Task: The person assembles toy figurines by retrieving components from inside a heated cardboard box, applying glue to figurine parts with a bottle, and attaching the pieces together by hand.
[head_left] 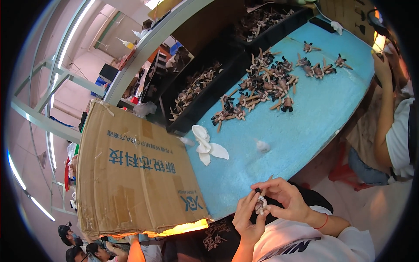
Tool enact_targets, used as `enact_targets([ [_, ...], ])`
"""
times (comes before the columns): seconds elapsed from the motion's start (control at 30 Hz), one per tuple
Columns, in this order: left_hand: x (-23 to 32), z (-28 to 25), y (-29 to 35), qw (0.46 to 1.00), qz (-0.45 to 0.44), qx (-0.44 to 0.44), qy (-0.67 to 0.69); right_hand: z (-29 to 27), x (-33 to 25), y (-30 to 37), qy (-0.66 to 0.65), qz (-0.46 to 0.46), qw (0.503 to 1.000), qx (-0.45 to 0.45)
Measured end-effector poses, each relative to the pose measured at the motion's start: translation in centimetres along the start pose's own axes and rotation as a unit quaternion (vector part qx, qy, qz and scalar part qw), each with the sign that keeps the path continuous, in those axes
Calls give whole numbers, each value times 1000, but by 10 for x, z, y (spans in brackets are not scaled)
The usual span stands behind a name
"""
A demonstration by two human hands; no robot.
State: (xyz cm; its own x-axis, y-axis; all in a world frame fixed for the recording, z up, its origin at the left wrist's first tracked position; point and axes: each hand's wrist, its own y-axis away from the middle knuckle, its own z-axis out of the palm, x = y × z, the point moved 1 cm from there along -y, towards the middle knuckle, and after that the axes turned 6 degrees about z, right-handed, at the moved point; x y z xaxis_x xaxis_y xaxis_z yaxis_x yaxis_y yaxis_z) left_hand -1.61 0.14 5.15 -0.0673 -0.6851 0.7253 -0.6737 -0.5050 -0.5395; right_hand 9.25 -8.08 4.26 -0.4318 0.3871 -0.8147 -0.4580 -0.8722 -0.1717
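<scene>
Close to my body, beyond the table's near edge, I hold a small figurine (261, 205) with a pinkish body and a black part on top. My left hand (247, 219) pinches it from the left, fingers closed. The fingertips and thumb of my right hand (289, 201) close on it from the other side. A thin light stick end shows above my right fingers. My fingers cover much of the figurine. Farther up the blue tabletop (305, 118) lies a heap of similar figurines (266, 83) with black parts and flat tan sticks.
Black bins (205, 102) of more figurines line the far side. A large cardboard sheet (135, 174) stands at the left. White cloth pieces (205, 146) and a small whitish lump (262, 146) lie on the table. A co-worker's arm (384, 109) is at the right.
</scene>
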Motion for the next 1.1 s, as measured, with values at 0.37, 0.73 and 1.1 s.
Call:
enact_targets([
  [0.37,0,-10,14,999,-5,30,11,11,7,6,18,3,1000,-16],
  [0.73,-1,-13,20,999,1,36,22,20,2,9,41,22,999,-12],
  [1.1,-9,-15,25,999,-9,42,31,22,10,4,16,30,999,-20],
])
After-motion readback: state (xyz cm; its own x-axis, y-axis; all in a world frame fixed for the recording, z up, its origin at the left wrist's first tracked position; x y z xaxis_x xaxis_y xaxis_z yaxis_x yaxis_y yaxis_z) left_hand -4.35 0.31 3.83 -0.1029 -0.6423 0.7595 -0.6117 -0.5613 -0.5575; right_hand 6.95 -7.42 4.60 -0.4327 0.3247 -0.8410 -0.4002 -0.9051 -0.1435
